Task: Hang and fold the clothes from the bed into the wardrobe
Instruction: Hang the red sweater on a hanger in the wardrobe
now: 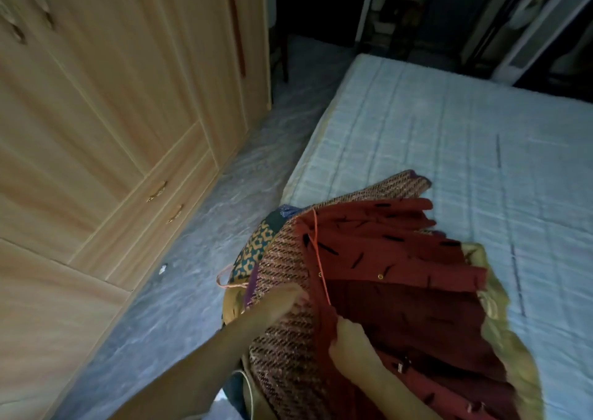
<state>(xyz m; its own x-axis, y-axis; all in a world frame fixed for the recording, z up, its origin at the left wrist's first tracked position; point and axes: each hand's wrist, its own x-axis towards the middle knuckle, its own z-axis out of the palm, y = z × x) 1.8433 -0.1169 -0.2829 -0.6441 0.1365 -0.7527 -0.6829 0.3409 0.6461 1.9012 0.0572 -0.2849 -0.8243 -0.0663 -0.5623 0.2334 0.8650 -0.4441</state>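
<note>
The right hand [348, 334], at the lower centre of the frame, has its fingers curled into the red garment [394, 259], pinching a fold of the cloth near a thin orange cord [317, 243] that runs down the fabric. The left hand [282, 302], just to its left, reaches in from the lower left; its fingers lie against the brown striped woven cloth [282, 339], and their tips seem tucked under the edge of the red garment, so whether they grip anything cannot be told.

The wooden wardrobe [112, 99] fills the left and upper left of the frame, its doors closed, with two small metal drawer handles [157, 191] low on its front. The bed [465, 137], covered in a pale blue checked sheet, takes the right and centre right. Between the two runs a strip of grey floor [224, 227].

The pile of clothes sits at the near left corner of the bed, lower centre of the frame. The red garment, marked with short black dashes, lies on top. Under it the striped woven cloth spreads to the left and toward the upper edge of the pile. A yellow-green cloth [503, 333] shows along the pile's right edge. A teal and orange patterned piece [253, 253] pokes out on the left side, hanging over the bed's edge.
</note>
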